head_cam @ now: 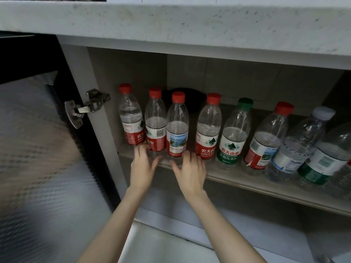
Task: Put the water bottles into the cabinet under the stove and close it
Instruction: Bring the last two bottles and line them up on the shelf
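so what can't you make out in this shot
Head view only:
- far-right green-labelled bottle: cap and right side cut off by the frame edge.
- dark object at the back: mostly hidden by red-capped bottles, unidentifiable.
- cabinet door: motion-blurred, surface unclear.
- left hand and right hand: fingertips blurred, contact with bottles uncertain.

I see one green-capped bottle [234, 133] with a green-and-white label. Left of it, four red-capped bottles [209, 126], red-and-white labels, one scenery label [177, 138] printed in blue. Right of it, a red cap [284, 108], then a pale lilac cap [323, 112].
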